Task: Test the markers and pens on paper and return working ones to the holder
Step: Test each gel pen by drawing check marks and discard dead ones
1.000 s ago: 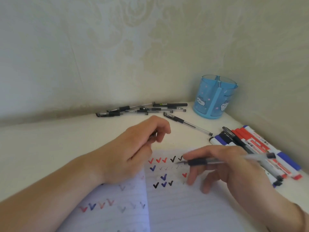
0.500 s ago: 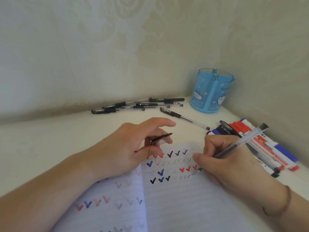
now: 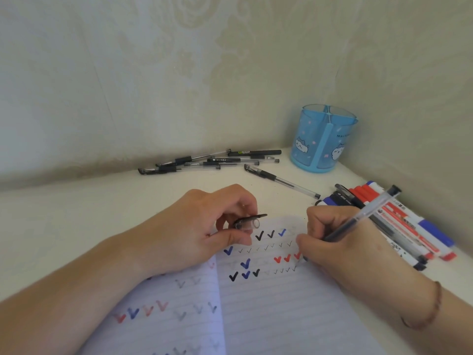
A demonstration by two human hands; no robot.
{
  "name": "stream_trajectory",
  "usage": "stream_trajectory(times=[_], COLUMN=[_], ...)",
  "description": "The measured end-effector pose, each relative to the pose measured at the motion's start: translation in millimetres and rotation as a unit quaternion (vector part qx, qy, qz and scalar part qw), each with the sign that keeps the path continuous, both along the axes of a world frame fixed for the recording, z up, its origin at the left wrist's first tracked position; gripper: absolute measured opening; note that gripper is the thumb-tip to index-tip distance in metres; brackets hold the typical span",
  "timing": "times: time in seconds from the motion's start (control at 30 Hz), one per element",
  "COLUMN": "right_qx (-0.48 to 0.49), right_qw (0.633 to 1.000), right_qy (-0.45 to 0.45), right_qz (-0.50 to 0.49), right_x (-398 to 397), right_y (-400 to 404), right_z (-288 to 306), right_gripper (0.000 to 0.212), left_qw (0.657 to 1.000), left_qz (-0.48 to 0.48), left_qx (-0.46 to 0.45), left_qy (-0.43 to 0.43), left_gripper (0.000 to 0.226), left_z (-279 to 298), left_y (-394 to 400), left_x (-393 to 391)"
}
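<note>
We log our right hand (image 3: pixel 343 249) fingers curled round clear pen (image 3: pixel 363 216), tip on the notebook (image 3: pixel 268 303), our left hand (image 3: pixel 204 237) pinching pen cap (image 3: pixel 249 221) above the notebook, holder (image 3: pixel 322 139) beyond the notebook.

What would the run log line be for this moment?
right hand: writing with gel pen on notebook | left hand: holds pen cap | holder: no pens visible inside

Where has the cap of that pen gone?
The pen cap is pinched in the left hand, just above the tick marks on the notebook, left of the writing right hand.
</note>
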State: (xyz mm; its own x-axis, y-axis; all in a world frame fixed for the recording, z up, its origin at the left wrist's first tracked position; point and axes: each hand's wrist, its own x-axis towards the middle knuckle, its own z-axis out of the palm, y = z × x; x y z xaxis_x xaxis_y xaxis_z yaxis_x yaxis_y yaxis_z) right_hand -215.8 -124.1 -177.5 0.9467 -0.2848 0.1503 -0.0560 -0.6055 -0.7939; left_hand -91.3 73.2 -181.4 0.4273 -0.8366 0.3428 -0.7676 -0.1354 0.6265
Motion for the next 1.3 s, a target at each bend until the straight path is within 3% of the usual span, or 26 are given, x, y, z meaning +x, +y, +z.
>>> stream_trajectory(times=[0.13,0.27,0.33,0.43,0.53,0.67,0.83,1.07,1.2,1.3], right_qx=[0.105,0.213,0.255,0.294,0.305,0.306,0.299,0.277,0.260,0.208], right_qw=[0.994,0.971,0.955,0.946,0.945,0.944,0.943,0.947,0.950,0.960], right_qy=[-0.022,-0.030,-0.030,-0.057,-0.080,-0.081,-0.069,-0.124,-0.147,-0.158], right_qz=[-0.002,0.101,0.148,0.122,0.086,0.096,0.129,0.108,0.090,0.105], right_x=[-0.7,-4.2,-4.7,-2.5,-1.1,-1.1,-2.9,-3.7,-2.3,-2.6], right_y=[2.1,3.9,0.4,-3.7,-3.0,-1.1,3.1,7.1,13.2,16.5], right_z=[2.4,10.1,9.8,7.2,6.3,5.0,0.8,-0.4,-4.4,-2.0], right_gripper=[0.034,0.024,0.029,0.018,0.007,0.009,0.036,0.030,0.008,0.011], left_qw=[1.000,0.999,0.998,0.998,0.998,0.997,0.994,0.994,0.996,0.997], left_qz=[0.009,0.021,0.025,0.024,0.024,0.005,-0.036,-0.049,-0.035,-0.004], left_qx=[0.012,0.002,-0.003,-0.005,-0.001,-0.005,-0.025,-0.065,-0.044,-0.045], left_qy=[-0.005,-0.050,-0.057,-0.054,-0.062,-0.076,-0.100,-0.075,-0.076,-0.055], left_gripper=[0.021,0.018,0.016,0.013,0.011,0.014,0.014,0.015,0.011,0.015], left_z=[-1.2,-3.4,-3.4,-4.3,-5.6,-6.4,-6.0,-5.1,-5.8,-6.2], left_y=[1.4,1.8,1.9,2.7,2.2,1.9,1.4,1.0,1.5,1.2], left_x=[0.8,3.7,4.2,4.5,5.0,5.0,1.1,-2.6,1.5,4.2])
